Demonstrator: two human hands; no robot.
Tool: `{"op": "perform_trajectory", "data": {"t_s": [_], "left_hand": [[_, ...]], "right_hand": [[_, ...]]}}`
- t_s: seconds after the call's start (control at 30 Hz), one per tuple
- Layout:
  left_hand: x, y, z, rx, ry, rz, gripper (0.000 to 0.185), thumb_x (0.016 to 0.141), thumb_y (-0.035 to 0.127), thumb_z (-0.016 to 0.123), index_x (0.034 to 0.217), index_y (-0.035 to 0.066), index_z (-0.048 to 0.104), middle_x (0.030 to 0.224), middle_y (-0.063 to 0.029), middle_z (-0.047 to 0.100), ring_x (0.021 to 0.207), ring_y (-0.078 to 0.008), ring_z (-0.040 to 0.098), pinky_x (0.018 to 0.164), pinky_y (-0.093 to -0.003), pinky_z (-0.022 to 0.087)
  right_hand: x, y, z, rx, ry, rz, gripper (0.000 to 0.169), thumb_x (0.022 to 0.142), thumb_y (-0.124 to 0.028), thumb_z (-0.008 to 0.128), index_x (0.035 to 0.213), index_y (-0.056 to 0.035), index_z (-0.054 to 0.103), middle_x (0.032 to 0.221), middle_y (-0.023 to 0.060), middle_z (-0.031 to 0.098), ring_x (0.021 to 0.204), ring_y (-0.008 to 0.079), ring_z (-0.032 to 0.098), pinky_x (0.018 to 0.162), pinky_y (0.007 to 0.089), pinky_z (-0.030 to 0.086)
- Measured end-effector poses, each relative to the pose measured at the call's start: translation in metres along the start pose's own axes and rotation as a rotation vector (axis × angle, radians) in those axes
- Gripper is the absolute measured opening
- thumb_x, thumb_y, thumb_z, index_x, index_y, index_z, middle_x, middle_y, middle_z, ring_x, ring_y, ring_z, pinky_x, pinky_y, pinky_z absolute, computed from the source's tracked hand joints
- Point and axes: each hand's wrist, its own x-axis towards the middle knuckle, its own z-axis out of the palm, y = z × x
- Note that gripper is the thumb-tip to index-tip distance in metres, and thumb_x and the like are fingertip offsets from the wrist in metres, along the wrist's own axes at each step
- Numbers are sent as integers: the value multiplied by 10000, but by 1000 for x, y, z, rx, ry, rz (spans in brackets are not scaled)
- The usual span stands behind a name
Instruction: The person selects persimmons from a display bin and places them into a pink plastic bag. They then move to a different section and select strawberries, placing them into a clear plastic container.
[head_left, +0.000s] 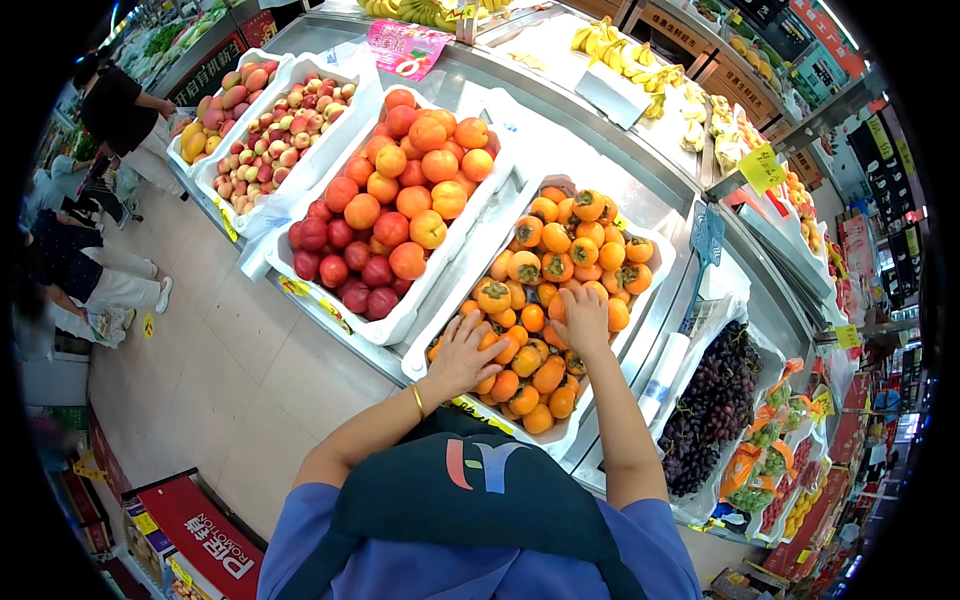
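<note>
A white foam crate (660, 259) full of orange persimmons (556, 237) lies before me, many showing their dry calyxes. My left hand (463, 358), below a gold bangle (418, 401), rests with spread fingers on the persimmons at the crate's left side. Farther right, my right hand (583, 319) lies on the fruit with its fingers bent over a persimmon; whether it grips that fruit is not clear. Both palms face down, so what is under them is hidden.
Crates of plums and peaches (390, 214), small nectarines (281, 142) and mangoes (225, 105) stand to the left. Dark grapes (709, 409), a plastic bag roll (664, 375) and a blue fly swatter (705, 240) are at right. Bananas (626, 64) lie behind. Several people stand in the left aisle.
</note>
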Motion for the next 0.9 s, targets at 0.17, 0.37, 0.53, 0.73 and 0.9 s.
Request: {"op": "perform_trajectory", "data": {"t_s": [0.17, 0.37, 0.53, 0.73, 0.9], "left_hand": [[0, -2, -2, 9, 14, 15, 472, 840, 452, 594, 1264, 248, 560, 1234, -119, 502, 1301, -342, 351, 1087, -506, 247], [0, -2, 0, 29, 28, 27, 473, 839, 454, 595, 1267, 258, 556, 1228, -115, 506, 1288, -341, 366, 1081, -500, 257], [0, 0, -5, 34, 7, 17, 488, 832, 457, 602, 1271, 252, 553, 1231, -118, 503, 1282, -341, 370, 1076, -498, 262], [1, 0, -3, 27, 20, 25, 480, 834, 455, 601, 1263, 244, 561, 1238, -111, 496, 1283, -339, 370, 1074, -496, 263], [2, 0, -2, 16, 14, 27, 474, 836, 454, 599, 1261, 245, 562, 1231, -107, 500, 1287, -338, 367, 1076, -495, 260]], "right_hand": [[4, -2, -1, -146, -125, -38, 654, 693, -304, 775, 1250, -90, 508, 1100, 88, 550, 1113, 269, 467, 926, 425, 371], [8, -6, -4, 330, 37, 27, 661, 649, -268, 765, 1214, -75, 481, 1103, 146, 509, 1103, 311, 469, 939, 440, 381], [10, -48, -20, 622, -344, 130, 660, 651, -240, 751, 1215, -51, 466, 1131, 192, 464, 1107, 341, 476, 910, 407, 438], [8, -48, -1, 633, -216, 123, 638, 678, -252, 765, 1223, -39, 511, 1175, 183, 472, 1141, 341, 465, 957, 399, 420], [3, -36, 10, 794, -205, 120, 615, 707, -246, 758, 1226, -36, 503, 1190, 174, 481, 1114, 332, 494, 941, 378, 430]]}}
